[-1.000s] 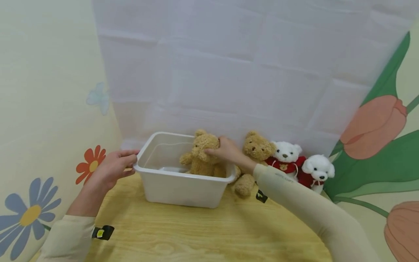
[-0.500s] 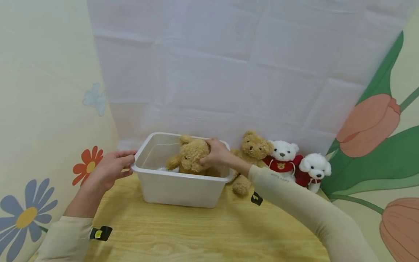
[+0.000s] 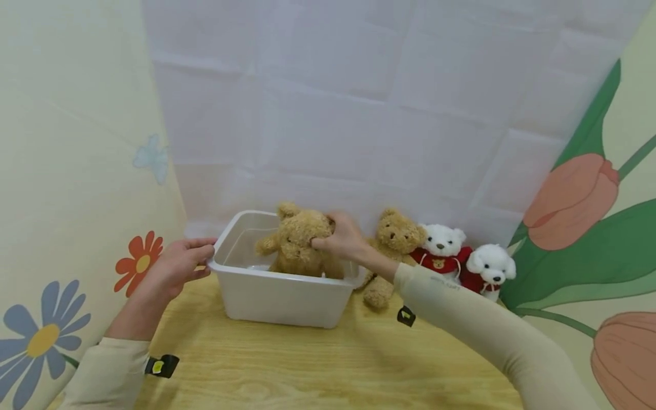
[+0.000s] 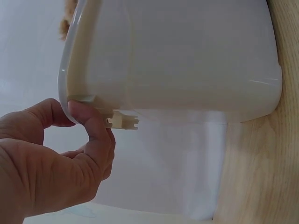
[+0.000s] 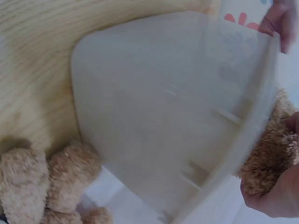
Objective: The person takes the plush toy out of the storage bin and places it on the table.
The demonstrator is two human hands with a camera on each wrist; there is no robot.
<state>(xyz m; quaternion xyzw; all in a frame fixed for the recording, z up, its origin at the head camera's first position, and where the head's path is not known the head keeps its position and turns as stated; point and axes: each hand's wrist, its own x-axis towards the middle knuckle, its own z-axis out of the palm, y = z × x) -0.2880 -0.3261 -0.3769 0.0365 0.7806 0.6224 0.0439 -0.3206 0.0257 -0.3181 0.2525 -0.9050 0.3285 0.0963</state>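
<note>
A white plastic bin (image 3: 282, 299) stands on the wooden table. My left hand (image 3: 176, 265) pinches its left rim; in the left wrist view the thumb and fingers (image 4: 96, 133) curl round the lip. Inside the bin, a brown teddy bear (image 3: 297, 239) sits with its head above the rim. My right hand (image 3: 343, 236) grips the side of the bear's head, and in the right wrist view brown fur (image 5: 268, 158) shows between the fingers. The bear's lower body is hidden behind the bin's front wall.
To the bin's right sit another brown teddy bear (image 3: 397, 233), a white bear in a red hoodie (image 3: 442, 242) and a white toy dog (image 3: 493, 265). A white sheet (image 3: 328, 114) hangs behind. The wooden tabletop (image 3: 287, 364) extends in front.
The held teddy bear has moved left inside the bin with my right hand. It dipped and tilted half a second ago, and now sits higher and more upright. My left hand stays on the rim.
</note>
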